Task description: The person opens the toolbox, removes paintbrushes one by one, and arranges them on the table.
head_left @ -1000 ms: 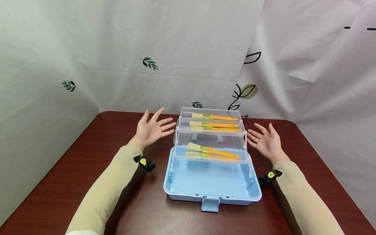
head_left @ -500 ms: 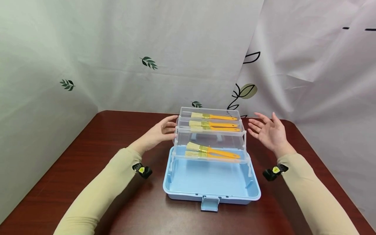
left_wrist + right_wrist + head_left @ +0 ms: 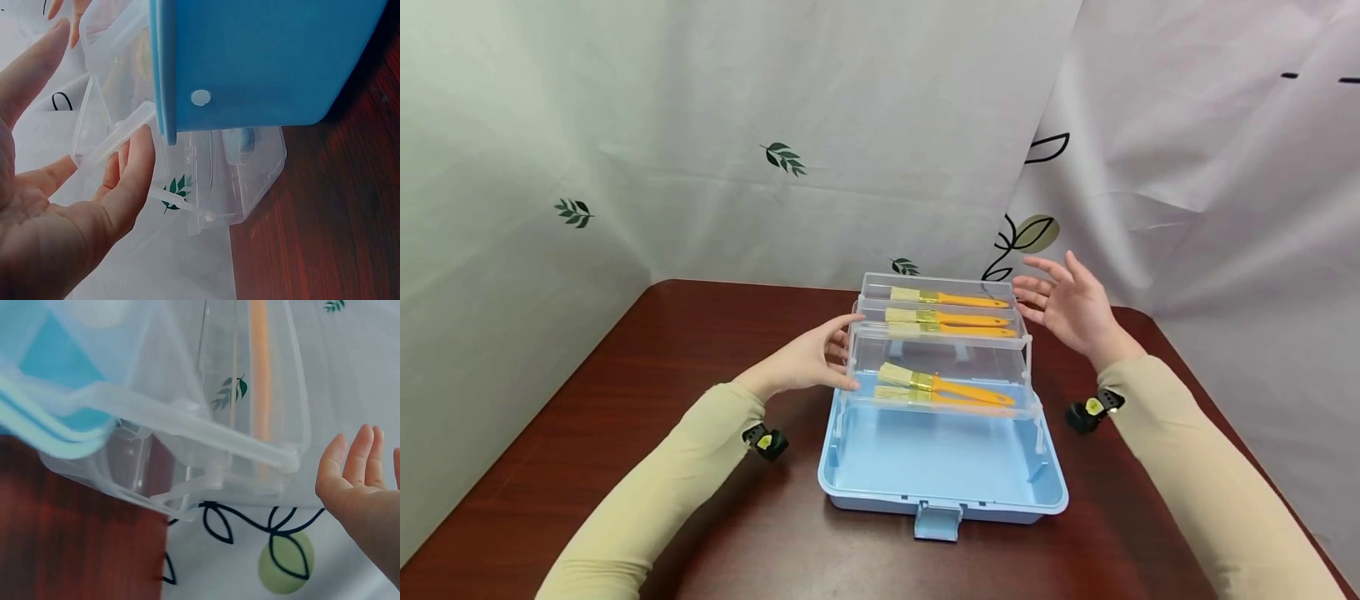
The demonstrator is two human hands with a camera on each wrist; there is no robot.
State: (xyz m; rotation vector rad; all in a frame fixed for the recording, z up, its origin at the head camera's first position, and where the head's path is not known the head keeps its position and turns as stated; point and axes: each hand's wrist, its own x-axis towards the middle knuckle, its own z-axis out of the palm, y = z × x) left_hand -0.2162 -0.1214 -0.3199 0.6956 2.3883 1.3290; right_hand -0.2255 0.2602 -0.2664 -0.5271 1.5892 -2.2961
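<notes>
A light-blue toolbox (image 3: 940, 502) stands opened out, with clear tiered trays (image 3: 947, 357) raised above its base. Paintbrushes with orange handles lie in them: two in the front tray (image 3: 973, 390), two in the middle one and a single paintbrush (image 3: 970, 301) in the top one. My left hand (image 3: 801, 357) is at the trays' left end, fingers spread and bent loosely. In the left wrist view its fingertips (image 3: 139, 150) overlap a clear hinge arm (image 3: 119, 139). My right hand (image 3: 1072, 307) is raised beside the top tray's right end, palm turned inward, holding nothing.
The toolbox's latch flap (image 3: 937, 522) hangs down at the front. Its clear lid (image 3: 262, 175) lies folded back behind. A dark red-brown table (image 3: 602, 400) carries the box, and a pale curtain with leaf prints (image 3: 700, 125) hangs behind it.
My left hand has turned from palm-up to palm-inward and moved in to the trays' left end. My right hand has risen and shifted left toward the top tray. The box and brushes stay put.
</notes>
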